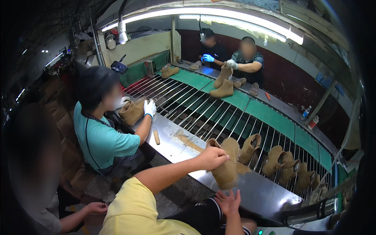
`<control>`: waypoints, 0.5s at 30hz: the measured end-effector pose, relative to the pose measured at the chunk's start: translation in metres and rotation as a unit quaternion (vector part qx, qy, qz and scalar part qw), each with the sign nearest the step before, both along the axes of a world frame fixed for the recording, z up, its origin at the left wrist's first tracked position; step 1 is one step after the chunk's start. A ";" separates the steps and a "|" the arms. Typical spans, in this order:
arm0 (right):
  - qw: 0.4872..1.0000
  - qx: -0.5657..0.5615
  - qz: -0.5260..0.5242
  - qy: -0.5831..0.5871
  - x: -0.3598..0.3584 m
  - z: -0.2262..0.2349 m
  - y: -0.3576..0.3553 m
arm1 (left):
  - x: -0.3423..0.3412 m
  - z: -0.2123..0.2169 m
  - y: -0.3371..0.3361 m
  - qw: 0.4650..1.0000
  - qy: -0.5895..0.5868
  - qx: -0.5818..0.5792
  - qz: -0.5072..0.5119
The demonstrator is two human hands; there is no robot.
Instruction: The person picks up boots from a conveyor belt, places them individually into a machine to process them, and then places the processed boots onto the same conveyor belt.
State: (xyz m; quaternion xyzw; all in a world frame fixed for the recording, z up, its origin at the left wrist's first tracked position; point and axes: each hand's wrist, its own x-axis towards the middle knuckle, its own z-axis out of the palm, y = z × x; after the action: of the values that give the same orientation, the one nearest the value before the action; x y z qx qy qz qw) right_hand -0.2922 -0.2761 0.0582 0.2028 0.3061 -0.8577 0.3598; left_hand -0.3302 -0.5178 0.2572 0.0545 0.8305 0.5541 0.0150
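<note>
My left hand [213,157] is closed on the upper part of a tan ankle boot [224,175], held above the near metal edge of the rack. The boot hangs toe down, and its lower end is blurred. Just below it, my right hand [228,203] is open with fingers spread, apart from the boot and holding nothing. Directly behind the held boot is another tan boot [231,147], partly covered by it. A further tan boot [250,149] stands beside that one on the rods.
Several tan boots [289,170] line the rack of metal rods [196,113] to the right. A gloved co-worker [105,133] at left handles a boot [132,112] near a wooden-handled tool [156,137]. Two people work across the rack. Another person's hand [96,208] is at lower left.
</note>
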 end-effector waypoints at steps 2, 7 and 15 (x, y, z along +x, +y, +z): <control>0.987 -0.154 0.004 0.042 0.032 0.023 -0.011 | 0.027 -0.024 0.016 0.998 0.028 0.051 -0.035; 0.982 -0.132 -0.056 0.120 0.077 0.023 0.013 | 0.113 -0.058 0.073 0.977 0.097 0.026 -0.186; 0.956 -0.115 -0.147 0.227 0.160 0.024 0.107 | 0.173 -0.043 0.137 0.901 0.208 0.110 -0.364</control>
State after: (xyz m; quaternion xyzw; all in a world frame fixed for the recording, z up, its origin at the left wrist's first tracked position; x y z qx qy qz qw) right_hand -0.1323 -0.1696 0.0821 0.0032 0.2458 -0.9540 0.1717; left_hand -0.1569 -0.3812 0.2147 0.4679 0.6708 0.5742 0.0366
